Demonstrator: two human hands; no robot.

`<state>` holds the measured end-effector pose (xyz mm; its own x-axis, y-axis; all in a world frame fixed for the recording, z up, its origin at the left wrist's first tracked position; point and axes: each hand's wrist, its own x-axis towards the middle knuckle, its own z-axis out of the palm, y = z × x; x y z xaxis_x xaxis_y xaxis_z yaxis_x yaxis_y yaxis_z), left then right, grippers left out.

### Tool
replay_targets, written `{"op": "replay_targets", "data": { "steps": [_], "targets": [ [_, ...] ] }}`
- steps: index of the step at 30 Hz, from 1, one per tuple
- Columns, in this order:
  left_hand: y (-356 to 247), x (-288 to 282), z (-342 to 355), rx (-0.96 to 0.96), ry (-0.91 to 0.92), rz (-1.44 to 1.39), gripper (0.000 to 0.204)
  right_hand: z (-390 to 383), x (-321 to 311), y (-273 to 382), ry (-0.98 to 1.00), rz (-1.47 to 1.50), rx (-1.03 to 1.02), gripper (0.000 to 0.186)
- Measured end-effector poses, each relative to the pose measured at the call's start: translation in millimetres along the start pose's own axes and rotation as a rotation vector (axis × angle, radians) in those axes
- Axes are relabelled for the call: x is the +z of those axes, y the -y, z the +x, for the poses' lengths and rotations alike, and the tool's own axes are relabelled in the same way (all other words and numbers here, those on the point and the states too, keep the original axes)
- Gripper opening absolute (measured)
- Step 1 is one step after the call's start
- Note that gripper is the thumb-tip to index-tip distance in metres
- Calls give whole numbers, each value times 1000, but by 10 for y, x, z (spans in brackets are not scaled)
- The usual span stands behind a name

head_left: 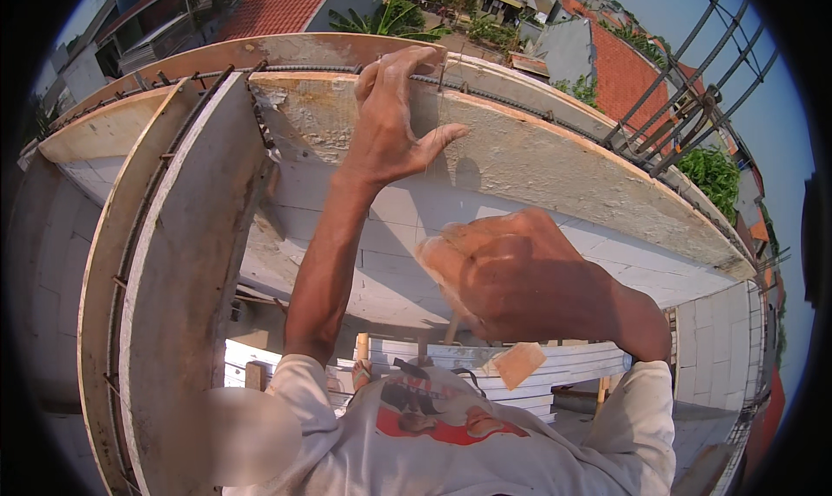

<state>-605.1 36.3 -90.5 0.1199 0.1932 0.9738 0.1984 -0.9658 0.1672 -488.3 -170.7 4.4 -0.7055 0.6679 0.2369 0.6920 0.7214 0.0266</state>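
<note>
My left hand (390, 119) is at the top edge of a mortar-stained formwork board (555, 154). Its fingers hook over the edge beside a ribbed steel bar (494, 97), with the thumb spread out on the near side. Closer to my chest, my right hand (498, 266) is closed in a fist, slightly blurred. A faint thin line, wire or string, runs from near the left fingertips down toward that fist. What the right fingers hold is hidden. Behind the board, parallel, stands another formwork board (286, 50), with the bar running in the gap.
Another pair of boards (186, 227) with rebar between them runs toward me on the left. Rebar stubs (693, 106) jut up at the right corner. Pale block walls (381, 271) drop below. Underneath lie white ribbed planks (477, 357) and a foot (360, 373).
</note>
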Motion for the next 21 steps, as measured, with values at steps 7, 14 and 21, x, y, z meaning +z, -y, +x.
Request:
{"op": "replay_targets", "data": {
  "steps": [7, 14, 21],
  "targets": [
    [52, -207, -32, -520, -21, 70, 69, 1303, -305, -344, -42, -21, -192, 18],
    [62, -37, 460, -669, 110, 51, 63, 1212, -948, -1461, -202, -387, 125, 27],
    [431, -567, 608, -727, 357, 181, 50, 877, -989, -2201, -188, -341, 604, 36]
  ]
}}
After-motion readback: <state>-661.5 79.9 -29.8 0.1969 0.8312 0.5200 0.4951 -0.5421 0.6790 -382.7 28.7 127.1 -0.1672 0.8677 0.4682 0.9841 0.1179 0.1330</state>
